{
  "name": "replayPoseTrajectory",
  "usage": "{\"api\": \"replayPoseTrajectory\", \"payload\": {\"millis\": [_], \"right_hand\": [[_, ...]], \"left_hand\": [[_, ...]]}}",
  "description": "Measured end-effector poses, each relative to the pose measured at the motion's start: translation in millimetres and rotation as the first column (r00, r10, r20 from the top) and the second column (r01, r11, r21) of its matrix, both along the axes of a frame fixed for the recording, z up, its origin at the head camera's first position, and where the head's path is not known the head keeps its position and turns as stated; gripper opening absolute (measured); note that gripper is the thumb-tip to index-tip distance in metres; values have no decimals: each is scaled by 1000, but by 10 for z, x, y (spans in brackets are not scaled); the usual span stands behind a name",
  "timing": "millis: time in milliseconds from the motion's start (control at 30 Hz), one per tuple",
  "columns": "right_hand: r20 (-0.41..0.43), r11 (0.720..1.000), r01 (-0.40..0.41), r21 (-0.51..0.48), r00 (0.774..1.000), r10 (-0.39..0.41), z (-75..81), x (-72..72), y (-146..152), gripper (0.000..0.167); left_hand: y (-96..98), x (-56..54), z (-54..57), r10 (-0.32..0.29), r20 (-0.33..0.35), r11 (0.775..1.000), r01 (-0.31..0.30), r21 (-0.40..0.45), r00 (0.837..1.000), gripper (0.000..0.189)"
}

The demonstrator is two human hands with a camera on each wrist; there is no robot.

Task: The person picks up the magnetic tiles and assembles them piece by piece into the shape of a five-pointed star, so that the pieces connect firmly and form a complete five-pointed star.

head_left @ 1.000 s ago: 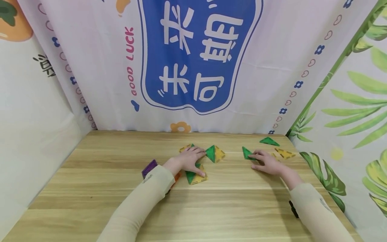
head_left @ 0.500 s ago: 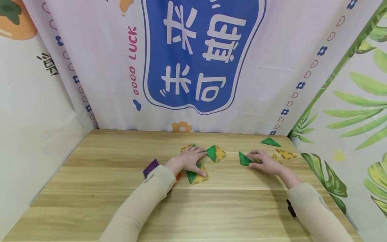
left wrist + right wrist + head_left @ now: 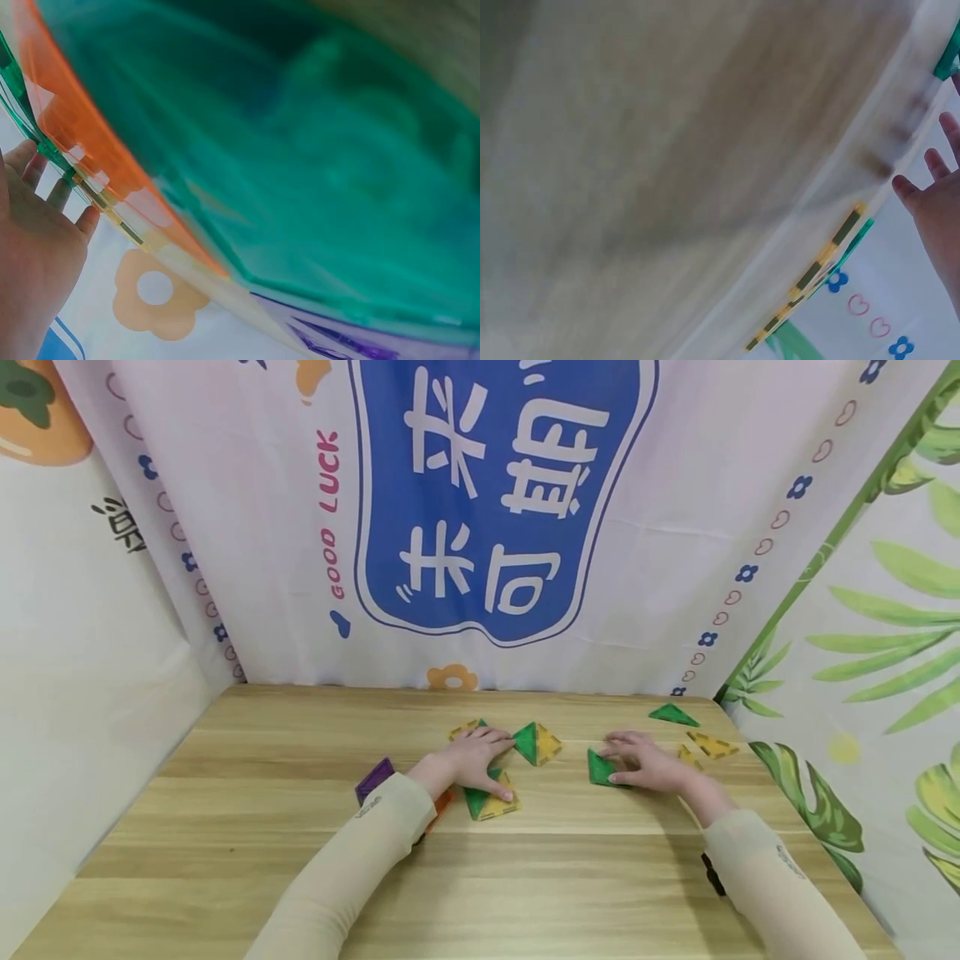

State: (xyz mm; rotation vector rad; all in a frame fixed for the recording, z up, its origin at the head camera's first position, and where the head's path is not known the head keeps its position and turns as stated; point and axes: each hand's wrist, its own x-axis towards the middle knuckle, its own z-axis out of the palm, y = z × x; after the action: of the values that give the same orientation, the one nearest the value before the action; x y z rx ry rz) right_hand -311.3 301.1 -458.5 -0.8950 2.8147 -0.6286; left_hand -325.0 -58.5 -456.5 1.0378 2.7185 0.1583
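Observation:
Magnetic tiles, flat translucent triangles, lie on the wooden table. My left hand (image 3: 474,764) rests, fingers extended, over a few green and yellow ones. Below its thumb show a green triangle (image 3: 474,802) and a yellow triangle (image 3: 501,808), edge to edge. Just beyond its fingertips sits another pair, green (image 3: 526,743) and yellow (image 3: 548,745). Partly behind that wrist are an orange tile (image 3: 441,807) and a purple tile (image 3: 373,779). Farther right, my right hand (image 3: 647,764) pinches a green triangular tile (image 3: 598,769) between thumb and fingers, low over the table.
At the back right lie a green triangle (image 3: 673,714) and a yellow triangle (image 3: 712,744). Another yellow tile (image 3: 688,756) is partly hidden by the right hand. A printed curtain (image 3: 285,610) hangs along the table's back edge.
My right hand has drawn the green triangular tile left and toward me, turning it slightly. The left hand has stayed in place on its tiles.

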Motion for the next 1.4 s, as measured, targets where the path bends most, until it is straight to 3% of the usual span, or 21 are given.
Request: {"api": "replayPoseTrajectory", "payload": {"millis": [367,833,967,1067,1233,1400], "right_hand": [[-5,995,-98,-15,995,98,-39,153,-306,48],[-71,999,-14,46,997,17,4,350,-679,45],[-129,998,56,25,990,-53,56,367,-546,46],[-170,993,115,15,979,-110,101,352,-316,51],[-176,965,257,44,953,-246,149,370,179,64],[-173,918,389,71,911,-373,137,398,581,70]], "left_hand": [[7,-2,-14,6,3,1000,-6,17,1000,104],[-4,19,0,21,14,1000,-22,20,1000,106],[-9,58,1,24,-11,999,-23,42,1000,107],[-12,108,7,1,-70,999,1,34,998,105],[31,237,53,-94,-164,995,99,22,982,96],[115,404,111,-190,-159,979,199,41,969,89]]}}
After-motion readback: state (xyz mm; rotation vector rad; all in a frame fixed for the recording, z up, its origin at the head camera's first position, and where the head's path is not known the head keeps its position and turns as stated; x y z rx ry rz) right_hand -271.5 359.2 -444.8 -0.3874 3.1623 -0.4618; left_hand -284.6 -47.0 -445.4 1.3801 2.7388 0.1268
